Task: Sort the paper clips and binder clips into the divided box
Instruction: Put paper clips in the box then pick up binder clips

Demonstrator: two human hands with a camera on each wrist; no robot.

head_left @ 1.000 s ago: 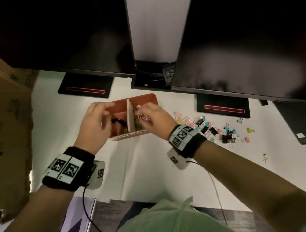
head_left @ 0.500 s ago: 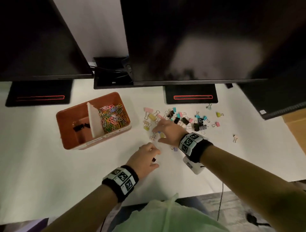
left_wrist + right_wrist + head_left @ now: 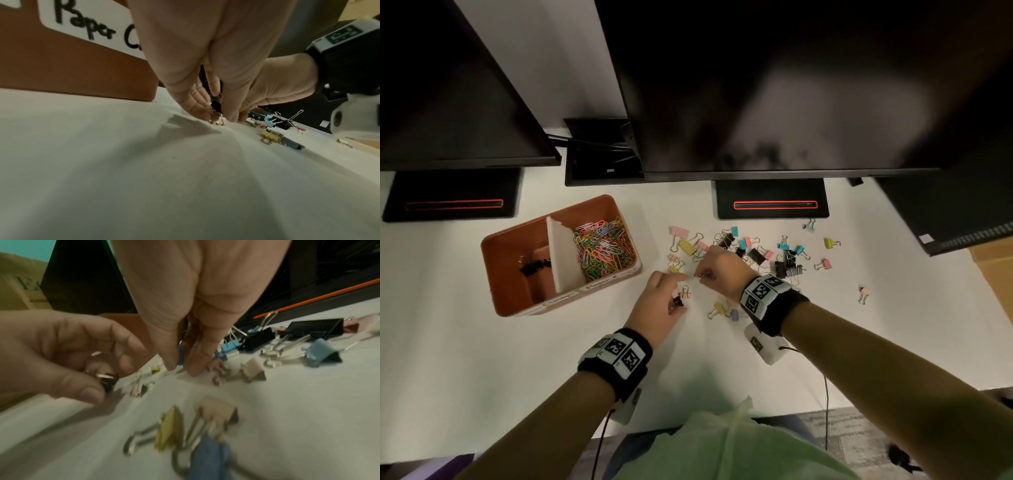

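On the white desk, the orange divided box stands left of the hands. Its right compartment is heaped with coloured paper clips; its left holds only a couple of black binder clips. By that showing, the paper clips look sorted, while most binder clips lie scattered to the right of the box, so much of the job remains. The left hand pinches a small black binder clip just above the desk. The right hand pinches a small blue piece, probably a clip, between thumb and finger. Two dark monitors on stands loom behind, and a cardboard box sits at the right edge.
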